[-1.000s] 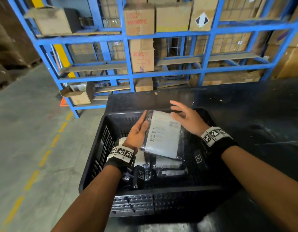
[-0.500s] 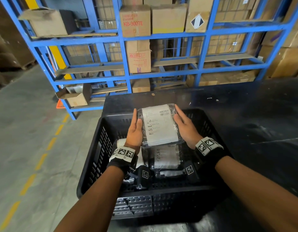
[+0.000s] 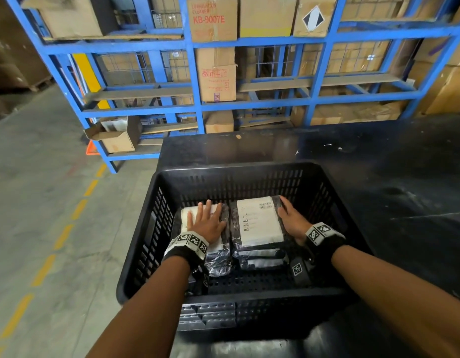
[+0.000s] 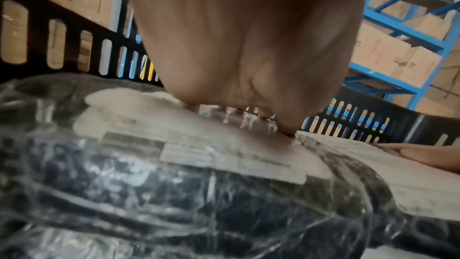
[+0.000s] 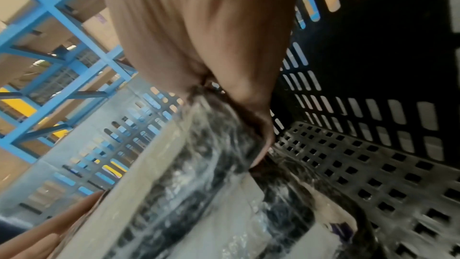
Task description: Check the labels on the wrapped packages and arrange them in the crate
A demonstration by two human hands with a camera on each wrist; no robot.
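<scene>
Seemingly light and film-slick, best held by opposite edges: left hand flat on left package, right hand against right package, grip unclear.

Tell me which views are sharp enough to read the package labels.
Head: sharp, evenly lit, but right package print too small; left wrist: soft, left package label blurred under the left hand; right wrist: motion-smeared, glare streaks.

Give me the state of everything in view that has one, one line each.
crate: open-topped, two stacks inside.
left stack: wrapped, label up.
top right package: wrapped, label up, flat on its stack.
left hand: flat, fingers straight, pressing left stack.
right hand: at top right package's right edge; grip unclear.
</scene>
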